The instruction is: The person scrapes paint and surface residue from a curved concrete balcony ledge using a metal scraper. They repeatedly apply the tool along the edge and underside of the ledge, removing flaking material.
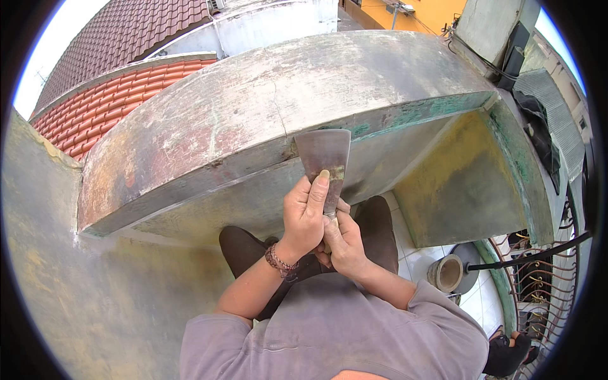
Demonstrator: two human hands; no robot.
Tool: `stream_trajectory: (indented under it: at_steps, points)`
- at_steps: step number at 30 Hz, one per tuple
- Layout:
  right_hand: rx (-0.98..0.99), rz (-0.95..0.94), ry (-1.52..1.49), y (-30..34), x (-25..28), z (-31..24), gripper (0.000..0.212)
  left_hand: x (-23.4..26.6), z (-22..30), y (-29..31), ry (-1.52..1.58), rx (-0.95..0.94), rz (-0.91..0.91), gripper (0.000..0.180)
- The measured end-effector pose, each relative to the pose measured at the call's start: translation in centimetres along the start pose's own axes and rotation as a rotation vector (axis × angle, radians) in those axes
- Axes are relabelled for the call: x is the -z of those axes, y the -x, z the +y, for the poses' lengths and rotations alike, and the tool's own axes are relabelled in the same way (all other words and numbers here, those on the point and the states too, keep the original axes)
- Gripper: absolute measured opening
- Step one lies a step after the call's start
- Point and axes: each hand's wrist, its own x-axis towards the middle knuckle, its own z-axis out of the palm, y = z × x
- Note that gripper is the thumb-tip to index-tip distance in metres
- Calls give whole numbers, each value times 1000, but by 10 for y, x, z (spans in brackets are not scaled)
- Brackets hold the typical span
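Note:
A wide metal scraper (323,149) points away from me, its broad blade edge at the worn lower lip of the concrete ledge (253,101). My left hand (305,212) grips the scraper near the base of its blade, with the thumb laid along the metal. Just behind and to the right, my right hand (345,240) is wrapped round the handle, which the fingers mostly hide. Whether the blade edge touches the ledge I cannot tell. Green paint patches (418,114) show along the ledge's lip to the right of the blade.
A stained wall (95,297) closes the left side, and a yellowed concrete panel (468,183) stands at the right. A round pot (445,273) stands on white tiles beside a curved metal railing (544,278). Dark cloth (538,136) hangs at the far right. Tiled roofs (126,44) lie beyond the ledge.

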Motion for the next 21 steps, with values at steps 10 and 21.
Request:
stream_trajectory:
  at_steps: [10, 21]
  points:
    - [-5, -16, -7, 2, 2, 0, 22, -2, -2, 4, -4, -12, 14, 31]
    - [-6, 24, 7, 7, -1, 4, 24, 1, -12, 7, -17, 34, 17, 29]
